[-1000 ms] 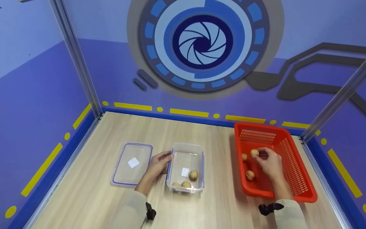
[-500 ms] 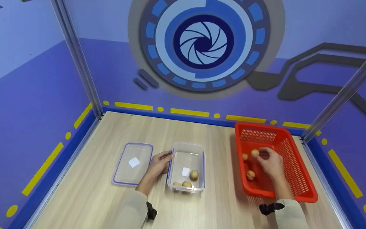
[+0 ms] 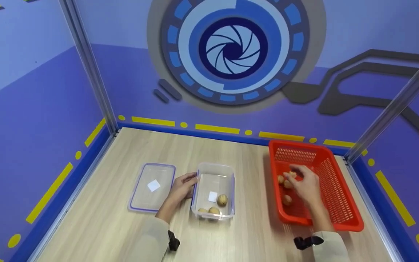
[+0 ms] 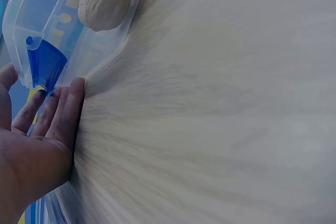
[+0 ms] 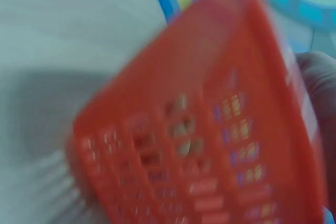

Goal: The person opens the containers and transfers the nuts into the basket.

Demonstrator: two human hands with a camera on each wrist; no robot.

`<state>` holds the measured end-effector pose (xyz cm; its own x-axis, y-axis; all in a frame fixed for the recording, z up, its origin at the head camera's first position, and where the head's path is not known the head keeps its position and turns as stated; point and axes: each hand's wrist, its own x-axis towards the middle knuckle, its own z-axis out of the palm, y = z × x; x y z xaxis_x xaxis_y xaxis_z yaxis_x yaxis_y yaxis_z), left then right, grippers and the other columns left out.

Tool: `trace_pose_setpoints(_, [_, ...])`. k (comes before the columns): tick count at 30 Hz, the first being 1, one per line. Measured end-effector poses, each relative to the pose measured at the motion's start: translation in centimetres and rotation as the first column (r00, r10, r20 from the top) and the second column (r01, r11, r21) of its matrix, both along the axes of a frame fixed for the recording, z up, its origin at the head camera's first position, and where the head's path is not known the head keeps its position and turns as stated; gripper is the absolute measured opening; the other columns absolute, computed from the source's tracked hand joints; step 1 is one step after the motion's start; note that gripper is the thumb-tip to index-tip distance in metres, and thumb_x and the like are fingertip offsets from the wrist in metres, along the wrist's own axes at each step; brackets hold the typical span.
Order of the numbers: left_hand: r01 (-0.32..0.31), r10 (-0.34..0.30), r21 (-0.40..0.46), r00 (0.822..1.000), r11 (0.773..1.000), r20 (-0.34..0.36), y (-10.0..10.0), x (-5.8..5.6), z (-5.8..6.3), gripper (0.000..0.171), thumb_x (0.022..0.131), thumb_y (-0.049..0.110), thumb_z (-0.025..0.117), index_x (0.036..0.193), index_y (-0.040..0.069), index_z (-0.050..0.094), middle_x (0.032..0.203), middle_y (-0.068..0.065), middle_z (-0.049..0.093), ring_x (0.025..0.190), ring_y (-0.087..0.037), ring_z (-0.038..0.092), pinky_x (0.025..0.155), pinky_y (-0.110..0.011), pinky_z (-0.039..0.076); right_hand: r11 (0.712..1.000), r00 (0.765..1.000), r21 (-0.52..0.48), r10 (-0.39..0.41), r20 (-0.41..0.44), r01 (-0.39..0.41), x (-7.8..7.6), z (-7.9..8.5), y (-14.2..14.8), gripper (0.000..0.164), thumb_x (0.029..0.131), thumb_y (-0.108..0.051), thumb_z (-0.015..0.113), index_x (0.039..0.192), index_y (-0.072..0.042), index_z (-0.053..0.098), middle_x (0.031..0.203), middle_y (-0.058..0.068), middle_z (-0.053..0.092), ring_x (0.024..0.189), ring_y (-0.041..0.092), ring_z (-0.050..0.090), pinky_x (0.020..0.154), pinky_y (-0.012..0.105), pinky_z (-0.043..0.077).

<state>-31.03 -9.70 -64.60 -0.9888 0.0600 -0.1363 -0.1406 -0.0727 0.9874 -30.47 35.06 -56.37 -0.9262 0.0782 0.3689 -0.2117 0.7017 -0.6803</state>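
Nearest the person, R of L hand: box walnuts (image 3: 222,200), 3, loose at near end of the clear latch-lid box (image 3: 212,183); they'd prob. roll if it tips. L hand (image 3: 182,187) has fingers nearly straight, resting on the box's L side by a blue latch (image 4: 46,64), not clamped round it. So a bump could slide the box, b/c the touch looks light. Just L of L hand: the lid (image 3: 142,196), flat; a forearm nudge might shift it. R hand (image 3: 309,185) is down in the red plastic basket (image 3: 336,185), thumb & index bent over basket walnuts (image 3: 287,200); can't tell if one's pinched, R-wrist view shows mostly blurred basket. Nuts sit close below/beside those tips: a poor pinch on a round shell could let one slip or knock its neighbor. Basket's L rim might snag a low lift.
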Motion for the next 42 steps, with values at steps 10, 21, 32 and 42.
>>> trace_pose_setpoints(10, [0.009, -0.009, 0.050, 1.000, 0.999, 0.003, -0.3, -0.3, -0.1, 0.051, 0.105, 0.021, 0.068, 0.149, -0.002, 0.057, 0.140, -0.025, 0.064, 0.115, -0.041, 0.070, 0.086, -0.040, 0.063, 0.970, 0.964, 0.058, 0.242, -0.108, -0.237, 1.1, 2.2, -7.8, 0.039, 0.086, -0.014, 0.090, 0.121, -0.003, 0.076, 0.118, 0.006, 0.076, 0.109, 0.024, 0.071, 0.098, 0.046, 0.057])
trace_pose_setpoints(21, [0.018, -0.017, 0.052, 0.999, 0.998, -0.034, -0.5, -0.2, -0.2, 0.048, 0.105, 0.015, 0.065, 0.147, -0.007, 0.056, 0.141, -0.029, 0.062, 0.119, -0.040, 0.067, 0.088, -0.037, 0.062, 0.900, 0.896, 0.163, 0.425, -0.132, -0.403, 1.5, 0.1, -14.3, 0.037, 0.084, -0.014, 0.092, 0.116, -0.005, 0.077, 0.111, 0.008, 0.077, 0.104, 0.025, 0.072, 0.092, 0.049, 0.059])
trace_pose_setpoints(32, [0.008, -0.007, 0.064, 1.000, 0.998, -0.015, -0.3, -0.3, -0.3, 0.051, 0.104, 0.021, 0.069, 0.147, -0.005, 0.057, 0.140, -0.028, 0.063, 0.120, -0.043, 0.067, 0.094, -0.045, 0.060, 0.805, 0.832, 0.217, 0.550, 0.075, -0.552, 1.1, -1.4, -18.5, 0.045, 0.084, -0.013, 0.091, 0.124, -0.002, 0.072, 0.121, 0.010, 0.072, 0.113, 0.030, 0.069, 0.099, 0.050, 0.057])
trace_pose_setpoints(42, [0.011, -0.010, 0.046, 1.000, 0.999, -0.019, -0.1, -0.1, -0.3, 0.055, 0.103, 0.025, 0.071, 0.147, -0.005, 0.057, 0.138, -0.025, 0.066, 0.119, -0.044, 0.067, 0.093, -0.043, 0.061, 0.674, 0.776, 0.390, 0.586, 0.234, -0.627, 1.1, -1.4, -19.4, 0.051, 0.085, -0.016, 0.091, 0.129, 0.001, 0.070, 0.126, 0.014, 0.071, 0.116, 0.033, 0.067, 0.103, 0.051, 0.055])
